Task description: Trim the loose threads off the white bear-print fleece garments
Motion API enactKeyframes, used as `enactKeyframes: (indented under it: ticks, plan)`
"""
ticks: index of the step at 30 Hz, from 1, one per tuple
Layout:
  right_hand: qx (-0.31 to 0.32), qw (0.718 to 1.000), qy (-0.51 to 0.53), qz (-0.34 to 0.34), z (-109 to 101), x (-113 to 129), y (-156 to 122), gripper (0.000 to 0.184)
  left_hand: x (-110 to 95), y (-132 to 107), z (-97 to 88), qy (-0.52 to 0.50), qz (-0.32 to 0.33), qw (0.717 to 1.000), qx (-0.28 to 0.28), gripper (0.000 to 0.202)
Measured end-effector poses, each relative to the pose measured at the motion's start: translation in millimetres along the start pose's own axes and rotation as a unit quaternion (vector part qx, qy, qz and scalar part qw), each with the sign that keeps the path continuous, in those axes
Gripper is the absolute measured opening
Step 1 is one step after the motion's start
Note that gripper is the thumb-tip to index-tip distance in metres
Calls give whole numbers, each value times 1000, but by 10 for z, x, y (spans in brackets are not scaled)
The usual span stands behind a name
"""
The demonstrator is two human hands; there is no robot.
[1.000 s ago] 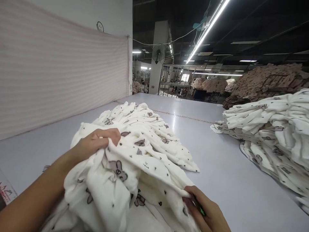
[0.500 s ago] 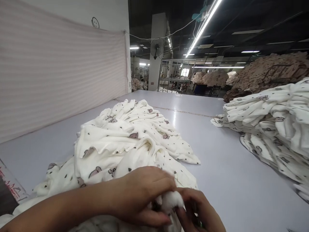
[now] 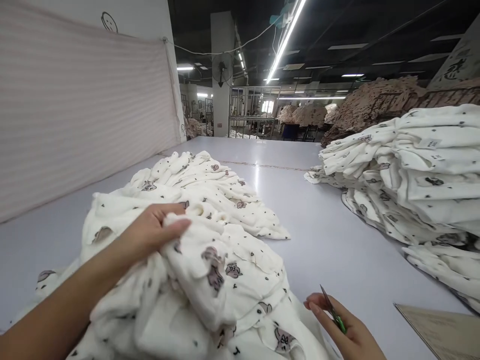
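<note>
So the left hand (image 3: pixel 150 232) clutched the white garment (image 3: pixel 225 280) atop the heap (image 3: pixel 210 185) at the table's (image 3: pixel 330 250) near edge. The right hand (image 3: pixel 350 332) pinched small snips (image 3: pixel 332 310) just beside it, blades up, likely to spare the cloth.

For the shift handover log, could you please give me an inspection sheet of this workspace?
Surface: pale grey table, glossy.
Job's things: white printed garment, bunched at near edge; green-handled snips.
Clutter: loose heap behind; folded stack right; brown board near right.
Hands: left hand grips the garment; right hand holds the snips.
Cables: one wire strung overhead.
Surroundings: striped cloth on left wall; brown garment heaps beyond.
</note>
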State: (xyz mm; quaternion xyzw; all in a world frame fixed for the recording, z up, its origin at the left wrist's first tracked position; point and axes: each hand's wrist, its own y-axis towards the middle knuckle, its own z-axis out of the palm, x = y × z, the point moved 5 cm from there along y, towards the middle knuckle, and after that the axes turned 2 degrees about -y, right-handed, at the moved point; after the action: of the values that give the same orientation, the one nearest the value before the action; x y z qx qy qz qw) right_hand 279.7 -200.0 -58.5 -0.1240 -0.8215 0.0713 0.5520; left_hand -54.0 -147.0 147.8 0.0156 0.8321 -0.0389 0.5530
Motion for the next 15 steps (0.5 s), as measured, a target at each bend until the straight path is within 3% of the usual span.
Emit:
enactKeyframes:
  ticks: [3,4,6,7,11,15]
  plan:
    - [-16,1000,16,0,187,-6,215,35,-143,-96,437,113,163,969,145,29]
    - [-18,1000,19,1,244,-3,319,35,-141,-130,556,124,187,952,208,30]
    - [-15,1000,21,0,343,1,535,36,-65,-171,697,144,167,924,312,30]
    - [-9,1000,20,-3,388,7,630,36,-13,-175,715,162,140,917,336,30]
    - [34,998,10,-60,515,157,786,23,97,-146,628,245,50,924,289,35]
    - [8,987,-4,-161,515,592,496,27,30,-139,652,245,58,938,237,15]
